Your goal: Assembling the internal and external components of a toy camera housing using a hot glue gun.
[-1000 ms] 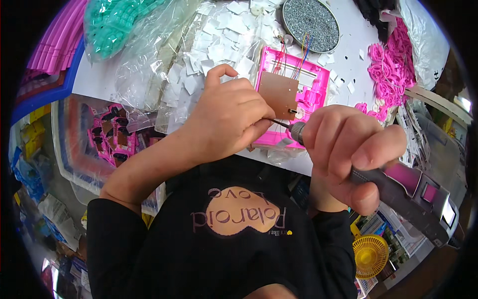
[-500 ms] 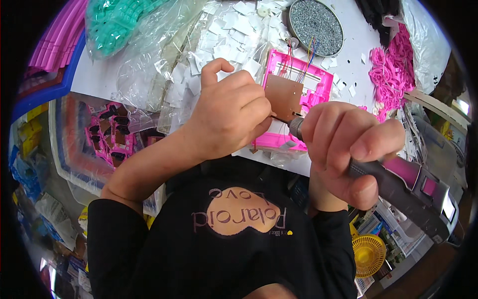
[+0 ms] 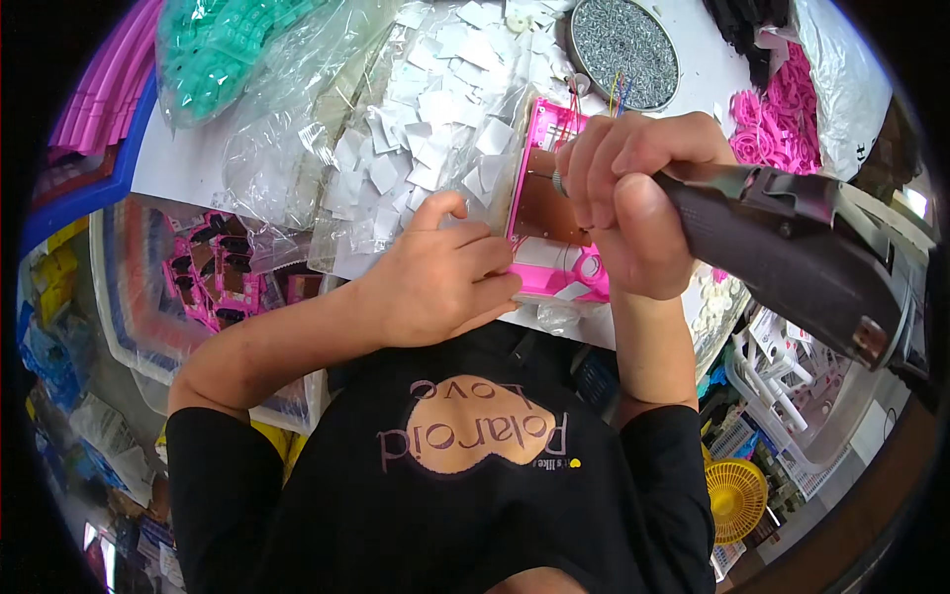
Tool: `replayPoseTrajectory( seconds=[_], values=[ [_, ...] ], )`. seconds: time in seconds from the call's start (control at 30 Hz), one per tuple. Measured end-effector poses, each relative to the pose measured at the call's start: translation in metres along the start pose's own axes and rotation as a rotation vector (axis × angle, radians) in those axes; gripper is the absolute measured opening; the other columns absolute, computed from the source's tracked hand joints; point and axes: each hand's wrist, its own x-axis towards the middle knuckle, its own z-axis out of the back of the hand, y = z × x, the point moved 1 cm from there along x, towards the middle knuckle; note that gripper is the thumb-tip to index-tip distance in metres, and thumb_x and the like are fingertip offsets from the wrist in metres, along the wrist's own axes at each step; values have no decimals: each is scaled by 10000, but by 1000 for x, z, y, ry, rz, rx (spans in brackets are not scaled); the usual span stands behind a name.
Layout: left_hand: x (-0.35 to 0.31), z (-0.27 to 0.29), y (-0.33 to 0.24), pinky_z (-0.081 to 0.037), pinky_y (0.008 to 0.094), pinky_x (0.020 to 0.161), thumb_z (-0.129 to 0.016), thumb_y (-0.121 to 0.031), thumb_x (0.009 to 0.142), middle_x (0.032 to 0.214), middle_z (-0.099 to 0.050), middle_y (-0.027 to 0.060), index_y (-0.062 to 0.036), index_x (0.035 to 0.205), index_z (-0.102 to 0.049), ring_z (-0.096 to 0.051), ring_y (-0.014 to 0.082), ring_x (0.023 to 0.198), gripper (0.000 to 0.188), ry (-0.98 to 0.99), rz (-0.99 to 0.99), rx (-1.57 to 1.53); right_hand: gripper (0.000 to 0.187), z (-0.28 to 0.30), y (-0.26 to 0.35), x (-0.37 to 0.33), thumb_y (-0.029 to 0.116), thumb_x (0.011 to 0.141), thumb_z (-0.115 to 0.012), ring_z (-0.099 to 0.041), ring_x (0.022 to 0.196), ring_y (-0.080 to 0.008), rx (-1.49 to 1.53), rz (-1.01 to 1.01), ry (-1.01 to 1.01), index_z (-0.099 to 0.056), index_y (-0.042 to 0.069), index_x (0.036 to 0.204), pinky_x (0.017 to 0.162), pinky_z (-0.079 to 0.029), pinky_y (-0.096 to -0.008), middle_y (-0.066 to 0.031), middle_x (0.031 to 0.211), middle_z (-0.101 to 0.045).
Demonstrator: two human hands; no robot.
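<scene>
Against glossy pink housing point(image 3: 554, 272) (brown board point(image 3: 550, 203))

Driver tip behind the right hand point(image 3: 633, 203); pink housing's point(image 3: 554, 272) right half under that hand.

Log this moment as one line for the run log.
left hand: steadies pink plastic housing | right hand: grips dark electric screwdriver, tip at brown circuit board | nearby: round tray of screws

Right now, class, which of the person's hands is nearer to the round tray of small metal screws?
Right. The right hand, gripping the electric screwdriver, is just below the round tray of screws. The left hand rests lower, at the pink frame's left edge.
</scene>
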Motion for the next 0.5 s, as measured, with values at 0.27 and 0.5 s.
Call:
replayPoseTrajectory(
  seconds=[0.27,0.5],
  values=[
    [10,15,-2,-407,429,891,-780,-150,787,1040,-635,73,-130,999,-726,-623,251,926,219,-57,63,-39,231,5,-4,3,201,973,-668,-445,542,-127,-32,-34,50,-519,36,1033,508,-375,-300,-22,639,-487],
    [14,1,3,-454,434,856,-701,-89,793,1163,-631,122,-83,980,-684,-617,305,997,187,96,-43,-22,609,63,72,-6,147,954,-600,-586,1129,-288,-278,120,-253,-391,-59,1487,944,-505,-452,-197,1220,-584]
  ],
)
